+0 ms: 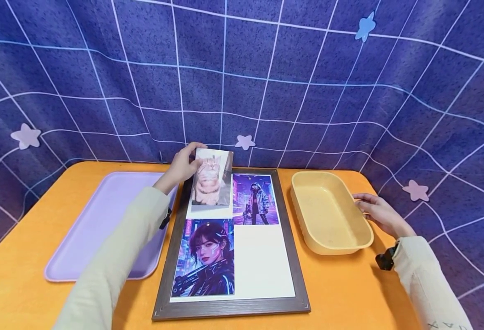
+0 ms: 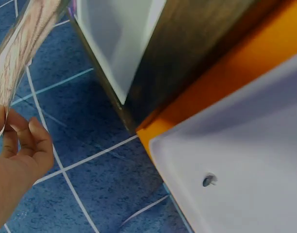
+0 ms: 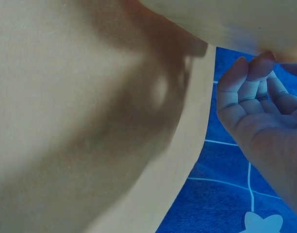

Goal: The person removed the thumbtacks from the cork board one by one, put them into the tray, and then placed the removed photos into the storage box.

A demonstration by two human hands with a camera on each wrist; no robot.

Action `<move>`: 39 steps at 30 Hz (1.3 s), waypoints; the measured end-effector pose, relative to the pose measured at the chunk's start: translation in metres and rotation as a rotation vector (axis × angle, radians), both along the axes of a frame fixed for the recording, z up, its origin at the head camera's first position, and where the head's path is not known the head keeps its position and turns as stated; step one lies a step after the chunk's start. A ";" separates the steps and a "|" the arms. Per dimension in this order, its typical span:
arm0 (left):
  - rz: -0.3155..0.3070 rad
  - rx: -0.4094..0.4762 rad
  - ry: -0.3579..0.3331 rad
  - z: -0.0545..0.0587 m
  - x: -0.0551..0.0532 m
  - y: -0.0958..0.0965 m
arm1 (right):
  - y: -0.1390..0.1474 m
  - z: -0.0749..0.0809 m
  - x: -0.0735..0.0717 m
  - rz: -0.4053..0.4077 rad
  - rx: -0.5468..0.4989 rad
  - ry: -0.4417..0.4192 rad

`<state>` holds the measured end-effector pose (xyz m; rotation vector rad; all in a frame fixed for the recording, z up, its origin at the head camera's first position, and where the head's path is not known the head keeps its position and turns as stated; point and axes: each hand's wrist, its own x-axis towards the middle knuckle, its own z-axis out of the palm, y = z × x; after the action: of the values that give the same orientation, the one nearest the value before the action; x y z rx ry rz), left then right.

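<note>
In the head view my left hand point(image 1: 185, 164) pinches a cat picture card point(image 1: 211, 178) by its upper left edge. The card is raised over the top left of a dark-framed white board point(image 1: 266, 261). In the left wrist view the card point(image 2: 22, 53) is seen nearly edge-on between thumb and fingers. Two other picture cards lie on the board: a hooded figure card point(image 1: 256, 201) at upper right and a woman's portrait card point(image 1: 208, 261) at lower left. My right hand point(image 1: 381, 213), fingers slightly bent, has its fingertips at the right side of a yellow bin point(image 1: 328, 245).
A lilac tray point(image 1: 97, 229) lies left of the board, partly behind my left sleeve. One small metal pin point(image 2: 209, 179) shows on it in the left wrist view. The orange tabletop point(image 1: 336, 293) ends at a blue gridded curtain point(image 1: 242, 91) with star shapes.
</note>
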<state>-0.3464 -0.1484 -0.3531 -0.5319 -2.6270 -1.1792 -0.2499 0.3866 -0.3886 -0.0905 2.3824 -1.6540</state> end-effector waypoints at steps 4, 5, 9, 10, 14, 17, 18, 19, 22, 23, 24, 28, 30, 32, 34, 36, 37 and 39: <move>0.018 0.021 -0.016 0.007 0.002 0.004 | 0.000 0.000 0.000 -0.008 0.003 -0.004; 0.021 0.024 -0.014 0.008 0.003 0.006 | 0.000 0.000 0.000 -0.011 0.004 -0.006; 0.027 0.043 -0.031 0.011 0.006 0.011 | 0.000 0.000 0.000 -0.019 0.007 -0.010; 0.026 0.046 -0.036 0.011 0.006 0.013 | 0.000 0.000 0.000 -0.018 0.008 -0.012; 0.016 0.050 -0.066 0.010 0.009 0.021 | 0.000 -0.001 0.000 -0.015 0.017 -0.018; 0.006 0.045 -0.058 0.010 0.010 0.030 | 0.001 -0.001 0.000 -0.010 0.023 -0.016; 0.004 0.042 -0.049 0.010 0.011 0.033 | 0.001 -0.001 0.000 -0.008 0.023 -0.014; 0.000 0.039 -0.040 0.010 0.012 0.036 | 0.001 -0.001 0.000 -0.008 0.021 -0.012; -0.007 0.026 -0.019 0.008 0.015 0.045 | 0.002 -0.001 0.000 -0.006 0.015 -0.009; -0.010 0.024 -0.018 0.008 0.016 0.048 | 0.002 -0.002 0.000 -0.007 0.011 -0.008; -0.013 0.022 -0.015 0.007 0.017 0.051 | 0.002 -0.002 0.000 -0.007 0.008 -0.007; -0.030 0.025 -0.003 0.003 0.022 0.063 | 0.002 -0.004 0.000 -0.001 0.000 0.008; -0.041 0.036 -0.002 0.002 0.023 0.069 | 0.002 -0.005 0.000 -0.001 -0.003 0.015; -0.052 0.042 0.008 0.001 0.024 0.075 | 0.003 -0.005 -0.001 0.001 -0.008 0.015; -0.067 0.055 0.001 0.000 0.026 0.082 | 0.003 -0.006 -0.001 -0.006 -0.010 0.009; -0.081 0.063 -0.004 0.000 0.027 0.088 | 0.003 -0.005 -0.001 -0.011 -0.008 0.002; -0.087 0.067 -0.008 0.000 0.028 0.091 | 0.003 -0.005 -0.001 -0.011 -0.005 -0.001; -0.102 0.081 -0.025 0.000 0.029 0.098 | 0.004 -0.004 -0.001 -0.015 0.004 -0.006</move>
<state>-0.3179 -0.0505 -0.3527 -0.6460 -2.5869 -1.3245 -0.2513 0.3905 -0.3928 -0.0674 2.3877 -1.6536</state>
